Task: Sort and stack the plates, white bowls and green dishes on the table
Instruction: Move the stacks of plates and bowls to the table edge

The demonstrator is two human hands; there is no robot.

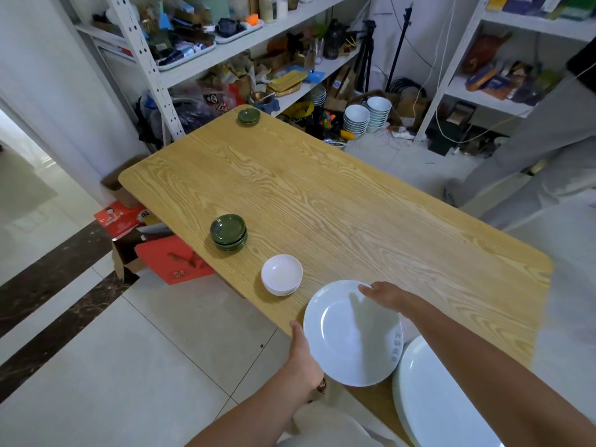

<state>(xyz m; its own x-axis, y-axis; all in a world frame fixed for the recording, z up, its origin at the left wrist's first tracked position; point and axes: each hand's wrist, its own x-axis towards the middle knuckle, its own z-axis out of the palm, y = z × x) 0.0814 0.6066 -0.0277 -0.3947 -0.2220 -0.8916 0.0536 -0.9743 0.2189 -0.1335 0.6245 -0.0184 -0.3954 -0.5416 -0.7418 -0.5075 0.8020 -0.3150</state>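
Holding a white plate (351, 333) by opposite rims, left hand (304, 356) and right hand (385, 295) clamped on it (probably next: onto the plate stack (438, 401)).

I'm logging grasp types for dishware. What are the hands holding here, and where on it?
Both hold one white plate by its rim: left hand at the near-left edge, right hand at the far edge.

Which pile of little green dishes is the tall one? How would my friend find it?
Start at the wooden table and follow its left edge. Just beyond the stack of white bowls sits the tall green pile, several dark green dishes nested together. The other green pile is far off at the table's back corner by the shelves and is much lower.
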